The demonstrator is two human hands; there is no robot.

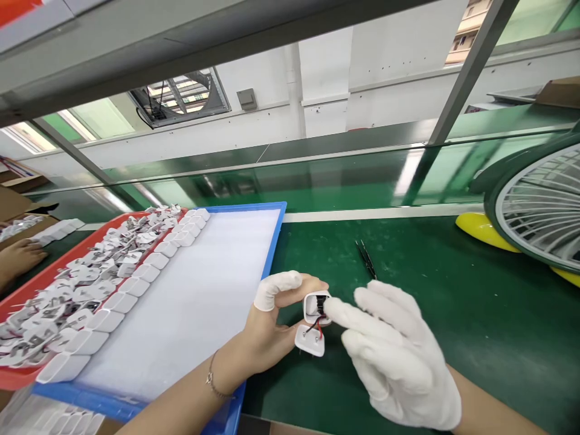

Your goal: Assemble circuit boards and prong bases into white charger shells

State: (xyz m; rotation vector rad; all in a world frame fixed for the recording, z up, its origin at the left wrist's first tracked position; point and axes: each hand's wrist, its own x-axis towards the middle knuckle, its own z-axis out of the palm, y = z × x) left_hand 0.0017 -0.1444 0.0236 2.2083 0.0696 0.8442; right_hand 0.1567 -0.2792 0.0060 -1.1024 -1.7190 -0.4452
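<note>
The housing (310,308) is sitting in the left hand (272,323), over the desk (502,314), right of the blue tray. Farthest left, a co-worker's hand (20,261) is resting near white pieces; whether it is gripping any, I cannot tell. Next, a red tray (18,380) is holding heaped plug parts (79,296), and a row of shells (121,302) is lining the left side of the blue tray (274,241). The left hand's fingers, one wearing a white cot (278,289), are pinching the housing. Its open end is facing the camera, so its long axis is seemingly running away from view, too foreshortened to judge exactly. A lid (310,342) is hanging just below on red and black wires (321,331). Immediately right, the gloved right hand (338,325) is holding its fingers loosely spread, the index pointing left at the black part (321,304) in the opening; contact is hard to confirm. Tweezers (366,260) are lying beyond that hand, and a fan (544,199) is standing far right.
</note>
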